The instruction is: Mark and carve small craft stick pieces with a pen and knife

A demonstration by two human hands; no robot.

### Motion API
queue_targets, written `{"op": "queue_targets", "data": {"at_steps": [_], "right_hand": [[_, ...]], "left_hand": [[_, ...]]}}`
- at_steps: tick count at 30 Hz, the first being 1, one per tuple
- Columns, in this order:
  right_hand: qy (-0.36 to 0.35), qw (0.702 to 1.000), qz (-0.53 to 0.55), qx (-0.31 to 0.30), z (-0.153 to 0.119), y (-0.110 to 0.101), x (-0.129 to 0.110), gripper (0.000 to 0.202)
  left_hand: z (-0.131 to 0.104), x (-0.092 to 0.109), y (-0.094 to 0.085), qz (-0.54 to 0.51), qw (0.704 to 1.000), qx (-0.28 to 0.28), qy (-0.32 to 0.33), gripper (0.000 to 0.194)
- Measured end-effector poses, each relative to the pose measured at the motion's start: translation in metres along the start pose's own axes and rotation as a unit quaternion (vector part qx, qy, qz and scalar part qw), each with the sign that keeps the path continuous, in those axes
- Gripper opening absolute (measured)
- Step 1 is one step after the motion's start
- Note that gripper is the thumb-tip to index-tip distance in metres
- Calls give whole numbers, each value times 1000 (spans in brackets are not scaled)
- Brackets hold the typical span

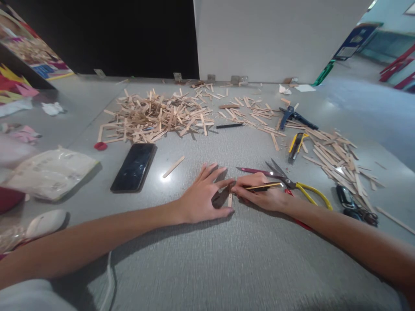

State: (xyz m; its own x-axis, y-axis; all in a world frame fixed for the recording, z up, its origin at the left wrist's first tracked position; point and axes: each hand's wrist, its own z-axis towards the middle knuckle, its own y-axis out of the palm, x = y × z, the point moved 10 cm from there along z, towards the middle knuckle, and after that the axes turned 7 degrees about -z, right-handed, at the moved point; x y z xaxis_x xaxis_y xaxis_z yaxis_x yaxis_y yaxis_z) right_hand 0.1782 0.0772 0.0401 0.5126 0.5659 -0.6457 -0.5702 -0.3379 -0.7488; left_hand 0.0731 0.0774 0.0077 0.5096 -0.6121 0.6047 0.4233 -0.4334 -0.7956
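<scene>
A short wooden craft stick (230,199) lies on the grey table, pinned between the thumb and index finger of my left hand (201,195). The other fingers of that hand rest spread on the tabletop. My right hand (261,193) is closed around a black and yellow pencil (266,186), its fingertips at the stick's upper part. The pencil's tip is hidden by the fingers. Just beyond the right hand lie yellow-handled scissors (293,183) with their blades apart, and a dark red pen-like tool (256,171). A single craft stick (173,167) lies farther left.
A big heap of craft sticks (158,114) lies at the back; more sticks (340,151) spread right. Around them are blue cutters (288,117), a yellow utility knife (295,147) and a black pen (230,125). A phone (133,167), plastic packet (55,172) and white mouse (46,223) are left.
</scene>
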Motion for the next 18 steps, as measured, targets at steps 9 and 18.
{"op": "queue_targets", "data": {"at_steps": [9, 18], "right_hand": [[-37, 999, -13, -3, 0, 0, -11, 41], [-98, 994, -54, 21, -1, 2, -18, 48]], "left_hand": [[1, 1, 4, 1, 1000, -7, 20, 77], [5, 3, 4, -7, 1000, -24, 17, 64]]}}
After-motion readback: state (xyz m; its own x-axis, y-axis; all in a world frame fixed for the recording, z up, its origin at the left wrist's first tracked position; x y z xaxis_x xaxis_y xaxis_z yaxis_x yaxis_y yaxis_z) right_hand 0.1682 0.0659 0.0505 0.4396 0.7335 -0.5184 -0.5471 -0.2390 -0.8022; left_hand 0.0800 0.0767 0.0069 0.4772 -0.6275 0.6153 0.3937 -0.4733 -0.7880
